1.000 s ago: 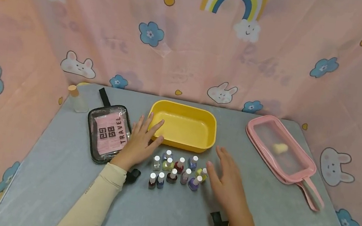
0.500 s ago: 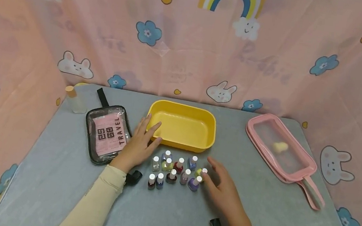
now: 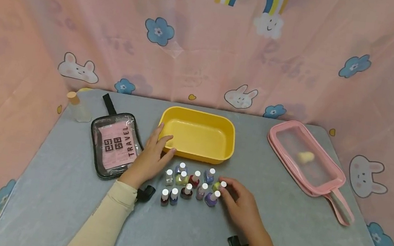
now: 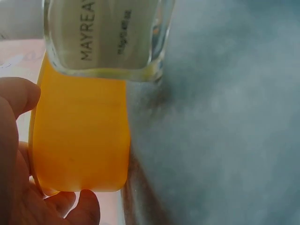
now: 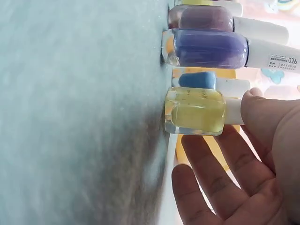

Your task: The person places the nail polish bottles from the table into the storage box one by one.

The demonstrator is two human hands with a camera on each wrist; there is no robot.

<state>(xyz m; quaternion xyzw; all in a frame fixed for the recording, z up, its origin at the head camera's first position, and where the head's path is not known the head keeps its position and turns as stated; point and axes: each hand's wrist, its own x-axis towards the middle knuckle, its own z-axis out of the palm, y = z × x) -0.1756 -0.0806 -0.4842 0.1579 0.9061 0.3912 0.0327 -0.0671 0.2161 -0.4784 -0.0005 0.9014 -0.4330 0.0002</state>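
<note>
My left hand [image 3: 149, 158] rests against the near left corner of a yellow plastic tray [image 3: 196, 156], fingers spread at its rim. In the left wrist view, the thumb [image 4: 21, 93] lies by the rim of the tray [image 4: 84, 140], with other fingertips by its end. Several small nail polish bottles with white caps, such as a dark one [image 3: 186, 192], stand in a group before the tray. My right hand [image 3: 243, 210] has thumb and forefinger at the white cap of the yellow nail polish bottle [image 5: 197, 112], pinching it. A purple bottle [image 5: 211, 49] stands beside it.
A clear black-edged travel pouch [image 3: 115, 145] lies left of the tray, with a wooden-capped glass bottle [image 3: 80, 112] behind it. At the right lies a pink zip pouch [image 3: 306, 160] containing something pale yellow. A patterned pink curtain [image 3: 199, 48] backs the grey tabletop [image 3: 301, 236].
My right hand has moved left and in, its thumb and forefinger closing on the yellow bottle's cap. The left hand stays at the tray. The head view has shifted slightly.
</note>
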